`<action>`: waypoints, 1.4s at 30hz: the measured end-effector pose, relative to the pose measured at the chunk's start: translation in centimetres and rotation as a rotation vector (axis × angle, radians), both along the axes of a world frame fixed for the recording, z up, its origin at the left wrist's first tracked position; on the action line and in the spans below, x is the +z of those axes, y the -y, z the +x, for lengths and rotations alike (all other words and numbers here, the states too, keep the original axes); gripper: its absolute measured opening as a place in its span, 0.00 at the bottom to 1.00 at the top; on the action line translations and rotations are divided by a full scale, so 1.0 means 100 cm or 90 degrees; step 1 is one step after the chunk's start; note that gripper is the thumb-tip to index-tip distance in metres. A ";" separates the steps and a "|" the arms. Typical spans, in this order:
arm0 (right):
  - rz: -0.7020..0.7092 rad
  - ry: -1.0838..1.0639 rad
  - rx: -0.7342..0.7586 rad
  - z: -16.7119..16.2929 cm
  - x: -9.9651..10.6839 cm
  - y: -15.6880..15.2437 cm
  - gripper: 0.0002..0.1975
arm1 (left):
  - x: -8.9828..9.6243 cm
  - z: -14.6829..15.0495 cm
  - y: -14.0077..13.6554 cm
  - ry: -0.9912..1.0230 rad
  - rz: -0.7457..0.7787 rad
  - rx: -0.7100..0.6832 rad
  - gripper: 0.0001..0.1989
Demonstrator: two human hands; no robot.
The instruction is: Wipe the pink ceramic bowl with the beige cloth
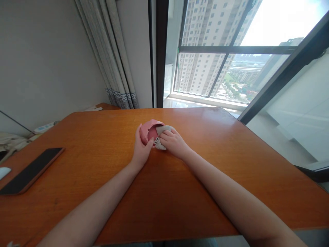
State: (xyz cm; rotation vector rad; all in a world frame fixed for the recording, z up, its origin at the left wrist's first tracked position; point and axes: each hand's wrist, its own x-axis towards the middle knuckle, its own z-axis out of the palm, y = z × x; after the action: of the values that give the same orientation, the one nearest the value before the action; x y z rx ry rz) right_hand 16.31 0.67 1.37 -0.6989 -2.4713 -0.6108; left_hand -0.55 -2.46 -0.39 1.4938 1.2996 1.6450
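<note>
A pink, faceted bowl-like container (pixel 146 129) is tilted in front of me over the wooden table (pixel 164 192), with its hollow side showing. My left hand (pixel 141 145) is closed around its left side, thumb at the near rim. In my right hand (pixel 174 142) is a light grey cloth (pixel 163 129), pinched by the fingers and pressed against the container's right inner side. A folded end of the cloth hangs below those fingers. Whether the container's base touches the table cannot be made out.
On the left of the table lies a long dark pad (pixel 32 169) with a brown edge, beside a white rounded object (pixel 3 172). A power strip (pixel 45 127) and fabric sit beyond the left edge. Behind stand a grey curtain (pixel 113 55) and a window.
</note>
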 end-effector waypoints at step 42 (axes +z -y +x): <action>-0.104 -0.116 0.087 -0.005 0.001 0.011 0.09 | -0.004 0.002 -0.006 0.295 -0.162 -0.074 0.25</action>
State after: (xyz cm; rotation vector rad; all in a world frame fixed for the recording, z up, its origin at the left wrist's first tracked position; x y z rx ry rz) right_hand 15.76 -0.39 1.43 -0.6103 -2.3924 -0.2829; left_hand -0.33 -1.81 -0.75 0.9464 1.0909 1.5619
